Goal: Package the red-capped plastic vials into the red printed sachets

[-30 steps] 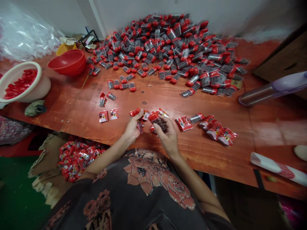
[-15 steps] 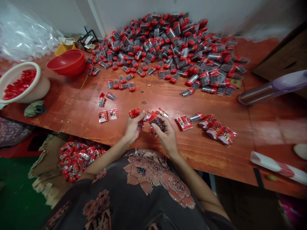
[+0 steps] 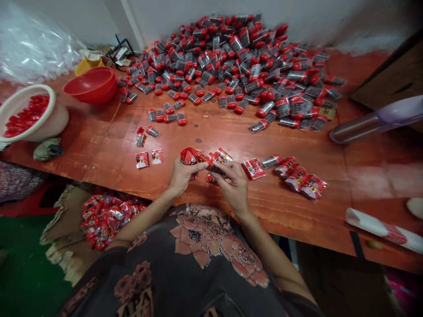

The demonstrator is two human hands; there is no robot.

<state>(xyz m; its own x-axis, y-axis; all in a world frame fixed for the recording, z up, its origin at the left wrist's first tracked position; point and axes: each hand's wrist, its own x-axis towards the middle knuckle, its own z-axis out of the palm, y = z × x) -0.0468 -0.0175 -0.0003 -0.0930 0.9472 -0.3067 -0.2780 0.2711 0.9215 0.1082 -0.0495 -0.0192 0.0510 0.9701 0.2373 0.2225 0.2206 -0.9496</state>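
My left hand (image 3: 180, 177) is closed around a shiny red printed packet (image 3: 192, 156), its thumb stretched along the near side. The fingers of my right hand (image 3: 235, 184) pinch the packet's right end. Whatever is inside the packet cannot be made out. Just behind my fingers lies another red packet (image 3: 222, 155), partly covered. To the right of my hands are a flat red packet stack (image 3: 254, 168), a clear red-capped bottle (image 3: 271, 161) of dark pieces, and several puffed red packets (image 3: 311, 186). Two small flat packets (image 3: 142, 160) lie to the left.
A large heap of red-capped bottles (image 3: 211, 66) fills the back of the table. At left stand a red bowl (image 3: 90, 86) and a white tub (image 3: 54, 116) of red caps. Filled packets (image 3: 105, 215) pile up below the left table edge. A clear tube (image 3: 357, 127) juts in from the right.
The clear bottle that was between my hands no longer shows. My right fingers have moved from the bottle to the packet's end, and the packet now lies straighter between both hands.
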